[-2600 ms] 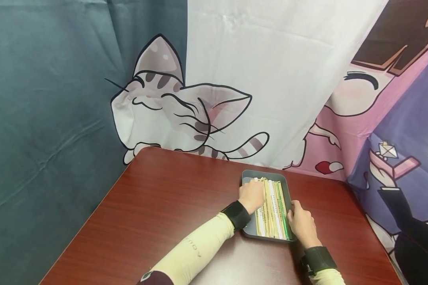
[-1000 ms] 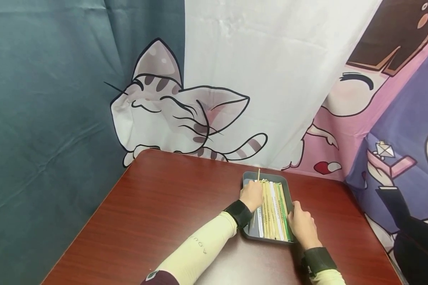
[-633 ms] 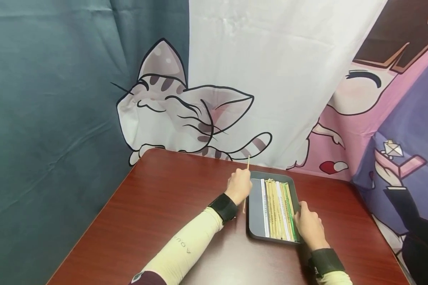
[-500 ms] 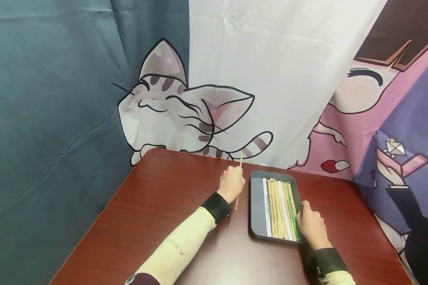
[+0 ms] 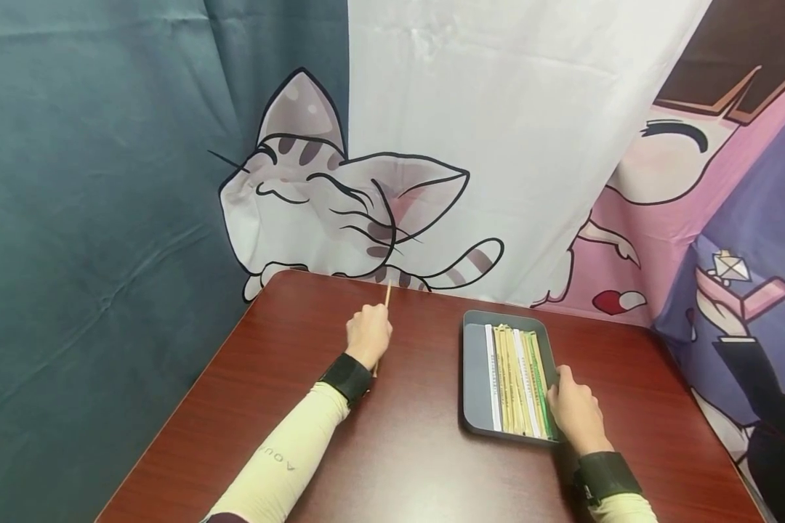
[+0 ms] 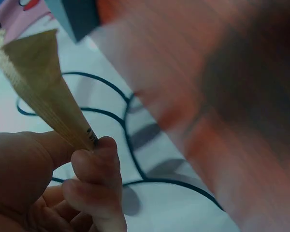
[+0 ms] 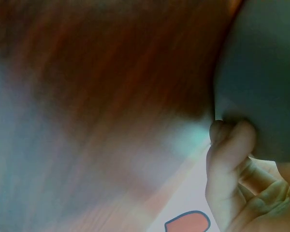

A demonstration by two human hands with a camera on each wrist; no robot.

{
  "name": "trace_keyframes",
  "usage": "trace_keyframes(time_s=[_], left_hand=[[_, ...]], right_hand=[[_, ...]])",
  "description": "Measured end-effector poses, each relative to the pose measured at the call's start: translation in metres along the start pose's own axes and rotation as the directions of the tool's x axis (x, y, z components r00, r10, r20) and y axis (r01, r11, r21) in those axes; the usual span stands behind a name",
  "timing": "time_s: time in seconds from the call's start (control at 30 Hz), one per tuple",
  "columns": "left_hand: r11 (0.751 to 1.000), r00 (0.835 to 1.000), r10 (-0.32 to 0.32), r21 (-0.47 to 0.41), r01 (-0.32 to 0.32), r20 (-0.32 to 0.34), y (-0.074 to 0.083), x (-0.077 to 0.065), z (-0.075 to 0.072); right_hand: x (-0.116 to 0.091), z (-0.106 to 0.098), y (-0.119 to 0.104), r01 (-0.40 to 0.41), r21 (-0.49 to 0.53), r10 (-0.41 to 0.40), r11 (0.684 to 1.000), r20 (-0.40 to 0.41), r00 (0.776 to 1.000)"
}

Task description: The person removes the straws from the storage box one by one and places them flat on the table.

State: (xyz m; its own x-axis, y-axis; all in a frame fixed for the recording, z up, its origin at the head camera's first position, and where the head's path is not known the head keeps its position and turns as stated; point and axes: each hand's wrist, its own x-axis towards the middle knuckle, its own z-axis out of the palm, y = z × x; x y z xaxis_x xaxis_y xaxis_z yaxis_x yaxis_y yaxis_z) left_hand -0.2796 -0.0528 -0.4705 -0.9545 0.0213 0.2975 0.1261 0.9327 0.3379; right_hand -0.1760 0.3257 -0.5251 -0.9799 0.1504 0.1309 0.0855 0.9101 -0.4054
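Observation:
My left hand (image 5: pixel 368 335) pinches a long, slim tan paper packet (image 5: pixel 388 293) over the table, left of the tray. In the left wrist view the packet (image 6: pixel 48 87) has a flat, crimped end and small dark print, and thumb and fingers close on it. My right hand (image 5: pixel 577 412) grips the right wall of a dark grey tray (image 5: pixel 476 388); the right wrist view has the fingers curled at the tray's side (image 7: pixel 266 72). Several slim packets (image 5: pixel 515 381), tan, white and green, lie lengthwise side by side in the tray's right part.
The reddish-brown wooden table (image 5: pixel 268 334) carries the tray on its right half. Behind it hang cloth curtains (image 5: pixel 530 109) with cartoon prints, close against the table's back edge.
My left hand has lifted one tan packet out of the tray and moved left with it. The tray's left strip now shows bare. My right hand stays at the tray's right side.

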Motion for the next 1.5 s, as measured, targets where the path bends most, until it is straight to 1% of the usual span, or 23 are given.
trace_keyframes(time_s=[0.17,0.33,0.47,0.63,0.83,1.03,1.1,1.17,1.3,1.43,1.5], left_hand=[[0.997,0.997,-0.068,0.043,0.067,0.037,-0.033,0.000,-0.002],[0.991,0.990,-0.124,0.057,0.121,0.060,-0.062,-0.001,0.000],[0.988,0.984,-0.152,0.052,0.148,0.091,-0.080,-0.004,0.004],[0.985,0.977,-0.171,0.056,0.165,0.126,-0.096,-0.011,0.012],[0.978,0.965,-0.210,0.050,0.204,0.159,-0.110,-0.018,0.019],[0.977,0.966,-0.212,0.033,0.209,0.149,-0.118,-0.017,0.016],[0.975,0.962,-0.222,0.021,0.221,0.161,-0.121,-0.017,0.014],[0.971,0.954,-0.237,0.004,0.240,0.183,-0.124,-0.018,0.013],[0.964,0.942,-0.257,-0.017,0.267,0.216,-0.127,-0.018,0.012],[0.964,0.938,-0.259,-0.002,0.267,0.230,-0.126,-0.017,0.011],[0.961,0.933,-0.269,0.006,0.275,0.238,-0.125,-0.016,0.011]], right_hand=[[0.001,0.001,0.001,-0.005,-0.001,0.005,1.000,0.002,1.000],[0.001,0.001,0.001,-0.013,-0.006,0.013,1.000,0.009,1.000],[0.000,0.001,0.001,-0.015,-0.003,0.015,1.000,0.009,1.000],[-0.004,0.004,0.001,-0.018,-0.002,0.018,1.000,0.015,1.000],[-0.007,0.007,0.002,-0.016,-0.006,0.016,1.000,0.028,0.999],[-0.004,0.007,0.002,-0.005,-0.012,0.005,1.000,0.008,1.000],[-0.004,0.006,0.002,-0.006,-0.014,0.006,1.000,0.002,1.000],[-0.003,0.006,0.002,-0.007,-0.014,0.007,1.000,0.000,1.000],[-0.001,0.005,0.002,-0.005,-0.015,0.005,1.000,-0.004,1.000],[0.000,0.005,0.001,-0.011,-0.018,0.010,1.000,-0.010,1.000],[0.000,0.004,0.001,-0.019,-0.015,0.019,1.000,-0.005,1.000]])
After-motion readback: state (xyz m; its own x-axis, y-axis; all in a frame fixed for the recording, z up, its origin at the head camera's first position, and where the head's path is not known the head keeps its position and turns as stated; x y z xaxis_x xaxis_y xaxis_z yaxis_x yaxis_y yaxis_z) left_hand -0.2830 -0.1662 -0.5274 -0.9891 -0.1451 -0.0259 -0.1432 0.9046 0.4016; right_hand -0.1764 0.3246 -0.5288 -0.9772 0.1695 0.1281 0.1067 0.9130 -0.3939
